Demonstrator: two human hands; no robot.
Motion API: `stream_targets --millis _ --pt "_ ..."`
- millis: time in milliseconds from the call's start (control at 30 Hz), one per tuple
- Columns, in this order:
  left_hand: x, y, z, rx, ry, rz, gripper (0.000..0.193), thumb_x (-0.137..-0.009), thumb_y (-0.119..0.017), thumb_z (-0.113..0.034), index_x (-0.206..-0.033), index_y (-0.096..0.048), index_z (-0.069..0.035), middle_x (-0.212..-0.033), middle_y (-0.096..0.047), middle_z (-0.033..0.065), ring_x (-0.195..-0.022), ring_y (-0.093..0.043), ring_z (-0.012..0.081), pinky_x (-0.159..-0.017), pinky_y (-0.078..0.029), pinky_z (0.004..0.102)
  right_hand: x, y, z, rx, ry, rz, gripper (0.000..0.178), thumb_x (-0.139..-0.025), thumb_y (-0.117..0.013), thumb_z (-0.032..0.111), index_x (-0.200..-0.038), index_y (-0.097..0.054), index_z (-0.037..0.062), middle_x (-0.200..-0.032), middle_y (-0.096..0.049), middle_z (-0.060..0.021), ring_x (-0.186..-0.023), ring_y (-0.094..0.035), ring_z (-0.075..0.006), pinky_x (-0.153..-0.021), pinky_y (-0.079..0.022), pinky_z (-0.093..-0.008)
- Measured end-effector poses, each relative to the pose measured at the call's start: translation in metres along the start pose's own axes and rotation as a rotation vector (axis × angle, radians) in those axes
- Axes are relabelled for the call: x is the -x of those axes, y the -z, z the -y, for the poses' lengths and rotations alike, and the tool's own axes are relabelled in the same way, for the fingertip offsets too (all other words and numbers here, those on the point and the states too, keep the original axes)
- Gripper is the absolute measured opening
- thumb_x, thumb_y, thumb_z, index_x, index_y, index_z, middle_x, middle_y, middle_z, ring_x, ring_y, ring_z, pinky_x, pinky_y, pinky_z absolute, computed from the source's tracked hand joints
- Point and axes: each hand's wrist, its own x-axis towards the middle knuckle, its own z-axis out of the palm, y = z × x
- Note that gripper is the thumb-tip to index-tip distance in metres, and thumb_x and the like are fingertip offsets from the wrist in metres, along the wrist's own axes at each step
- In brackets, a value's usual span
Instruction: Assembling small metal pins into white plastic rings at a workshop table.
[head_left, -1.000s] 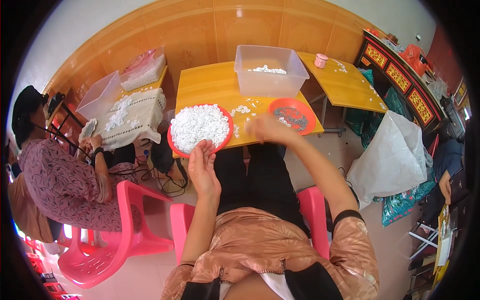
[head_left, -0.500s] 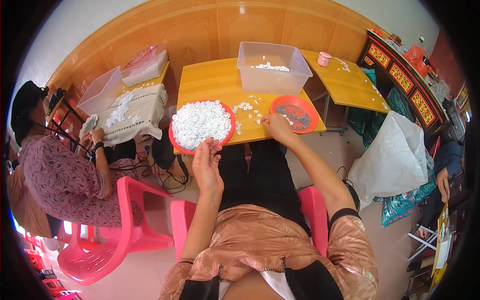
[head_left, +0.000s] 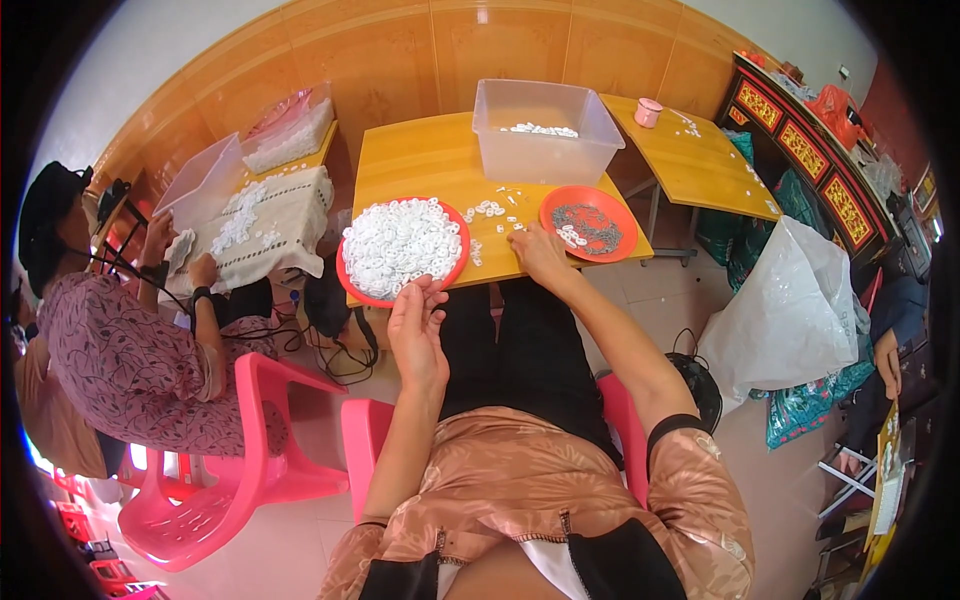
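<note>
A round red tray (head_left: 350,291) is heaped with small white ring-shaped plastic pieces (head_left: 402,243) on the left of the yellow table (head_left: 410,160). My left hand (head_left: 417,325) is at the tray's near rim, palm up, with fingers curled in and thumb drawn close; anything inside them is too small to make out. On the tabletop, left of an orange-red plate (head_left: 628,238), my right hand (head_left: 543,258) reaches down with fingertips together beside a few loose white pieces (head_left: 487,209). Whatever it pinches is hidden. Small grey metal parts (head_left: 600,232) lie in the plate, with some white pieces at its left side.
A clear plastic bin (head_left: 548,155) with white pieces stands at the table's back. Another person (head_left: 140,360) sits at a cloth-covered table (head_left: 290,215) on the left, beside a pink chair (head_left: 255,450). A white sack (head_left: 780,310) and a side table (head_left: 690,150) are right.
My right hand has moved slightly left and down, off the plate's edge, uncovering white pieces in it. My left hand is nearly still. The other person has raised one hand.
</note>
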Motion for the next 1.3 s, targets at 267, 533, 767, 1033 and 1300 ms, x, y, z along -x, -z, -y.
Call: stream_targets --millis 267,533,767,1033,1300 --pt "0.0 -0.004 0.002 -0.001 0.02 0.001 0.025 -0.093 -0.049 -0.025 -0.106 -0.056 -0.005 -0.095 -0.062 0.0025 -0.082 -0.056 0.0085 -0.07 -0.04 0.0218 -0.013 -0.01 -0.006 0.048 0.01 0.036 0.009 -0.075 -0.061 0.015 -0.077 -0.068 0.01 -0.08 -0.056 -0.0156 -0.075 -0.058 -0.0339 -0.064 -0.047 -0.0446" --pt "-0.002 -0.001 0.006 -0.009 0.036 0.005 0.024 -0.093 -0.048 -0.024 -0.106 -0.057 -0.005 -0.095 -0.062 0.003 -0.081 -0.055 0.0078 -0.07 -0.039 0.0215 -0.028 -0.009 0.0 -0.109 -0.078 0.212 0.012 -0.074 -0.058 0.01 -0.076 -0.068 0.0038 -0.083 -0.061 -0.0224 -0.078 -0.062 -0.0355 -0.066 -0.05 -0.0435" --pt "-0.008 0.013 0.02 -0.075 0.098 -0.008 0.021 -0.092 -0.052 -0.022 -0.102 -0.06 -0.006 -0.09 -0.064 0.0014 -0.076 -0.056 0.0065 -0.065 -0.04 0.0193 -0.03 -0.007 0.024 0.191 -0.045 0.309 0.02 -0.077 -0.05 0.01 -0.082 -0.064 -0.0036 -0.089 -0.061 -0.0257 -0.084 -0.061 -0.0397 -0.073 -0.049 -0.0454" --pt "-0.012 0.018 0.032 -0.298 0.065 0.062 0.022 -0.088 -0.057 -0.016 -0.105 -0.062 -0.003 -0.089 -0.064 0.0004 -0.073 -0.055 0.0046 -0.063 -0.04 0.0176 -0.007 0.02 0.043 -0.466 -0.148 0.444 0.021 -0.082 -0.057 0.019 -0.08 -0.058 -0.0022 -0.067 -0.058 -0.012 -0.061 -0.057 -0.02 -0.055 -0.045 -0.0331" --pt "-0.007 0.011 0.028 -0.355 -0.153 0.132 0.019 -0.083 -0.062 -0.003 -0.102 -0.063 0.0 -0.084 -0.062 0.0001 -0.072 -0.054 0.0054 -0.066 -0.043 0.0181 0.03 0.053 0.085 -1.6 -0.455 0.848 0.016 -0.089 -0.057 0.021 -0.08 -0.055 0.0077 -0.064 -0.039 0.0075 -0.051 -0.029 -0.002 -0.048 -0.026 -0.0188"
